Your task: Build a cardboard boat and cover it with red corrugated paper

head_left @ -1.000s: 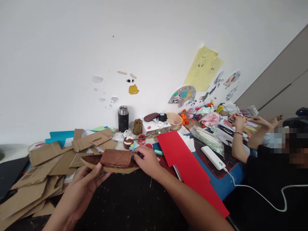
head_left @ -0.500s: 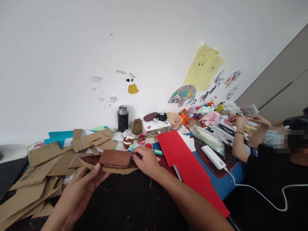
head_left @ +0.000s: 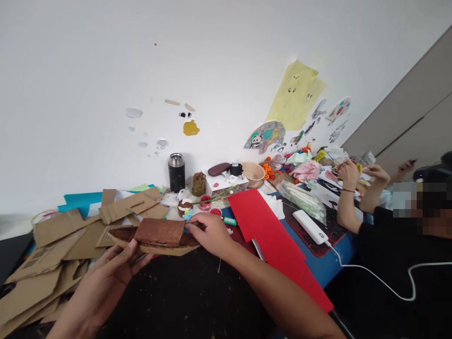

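A brown model boat (head_left: pixel 158 231) with a curved reddish-brown roof and a pale hull edge is held above the dark mat. My left hand (head_left: pixel 120 263) grips its hull from the left and below, thumb on the near side. At the boat's right end, my right hand (head_left: pixel 208 235) has thumb and forefinger pinched together beside the roof's edge. Whatever lies between those fingertips is too small to make out. A small blue and yellow piece (head_left: pixel 188 214) shows just behind the pinching fingers.
Torn cardboard (head_left: pixel 52 254) is piled at left. Behind the boat stand a black flask (head_left: pixel 176 173), a paint pot (head_left: pixel 205 203) and a beige bowl (head_left: pixel 253 175). Red card (head_left: pixel 275 245) and a white power bank (head_left: pixel 310 227) lie right, near a co-worker's hands (head_left: pixel 349 176).
The whole view has shifted slightly. My hands keep nearly the same hold at the boat. The co-worker's hands have moved a little, and another hand now shows at the far right.
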`<move>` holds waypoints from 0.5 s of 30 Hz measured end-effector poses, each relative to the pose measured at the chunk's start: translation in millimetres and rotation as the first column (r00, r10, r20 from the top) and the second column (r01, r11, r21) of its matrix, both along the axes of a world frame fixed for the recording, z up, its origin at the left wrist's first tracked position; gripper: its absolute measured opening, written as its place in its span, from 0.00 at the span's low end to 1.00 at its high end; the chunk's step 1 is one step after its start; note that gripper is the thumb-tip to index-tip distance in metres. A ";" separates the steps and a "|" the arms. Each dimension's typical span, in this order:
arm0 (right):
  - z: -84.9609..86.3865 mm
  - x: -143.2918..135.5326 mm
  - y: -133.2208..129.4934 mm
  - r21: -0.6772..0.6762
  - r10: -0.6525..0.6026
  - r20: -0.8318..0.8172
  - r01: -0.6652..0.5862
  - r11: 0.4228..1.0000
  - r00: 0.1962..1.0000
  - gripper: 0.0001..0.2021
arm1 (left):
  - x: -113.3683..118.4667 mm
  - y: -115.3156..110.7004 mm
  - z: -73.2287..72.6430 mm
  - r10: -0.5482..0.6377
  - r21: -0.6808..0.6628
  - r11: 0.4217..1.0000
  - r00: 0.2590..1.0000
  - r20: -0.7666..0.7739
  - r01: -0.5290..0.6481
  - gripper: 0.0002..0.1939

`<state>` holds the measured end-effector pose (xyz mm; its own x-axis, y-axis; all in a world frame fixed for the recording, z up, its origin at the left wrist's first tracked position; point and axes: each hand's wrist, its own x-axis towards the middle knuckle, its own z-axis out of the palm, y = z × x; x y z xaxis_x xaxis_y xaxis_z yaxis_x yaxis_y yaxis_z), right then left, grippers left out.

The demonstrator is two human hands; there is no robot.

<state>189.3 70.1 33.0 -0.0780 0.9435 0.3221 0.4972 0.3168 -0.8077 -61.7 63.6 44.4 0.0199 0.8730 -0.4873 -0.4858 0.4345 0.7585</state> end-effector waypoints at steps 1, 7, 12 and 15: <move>-0.1 0.5 0.0 -0.003 -0.003 0.000 0.003 1.000 1.000 0.07 | -0.3 0.2 -0.5 -0.002 -0.001 1.000 1.000 -0.001 0.002 0.10; 1.6 3.0 -2.2 -0.004 -0.007 0.019 0.007 1.000 1.000 0.06 | -2.4 1.0 -4.1 -0.016 0.020 1.000 1.000 0.000 0.016 0.09; 6.9 2.0 -5.2 -0.016 0.002 0.099 -0.001 1.000 0.995 0.05 | -5.0 2.5 -7.9 -0.023 0.043 0.999 1.000 0.005 0.022 0.13; 8.6 1.0 -6.2 -0.023 0.008 0.144 -0.005 1.000 0.990 0.05 | -5.3 2.7 -8.0 -0.022 0.041 0.999 1.000 0.018 0.021 0.13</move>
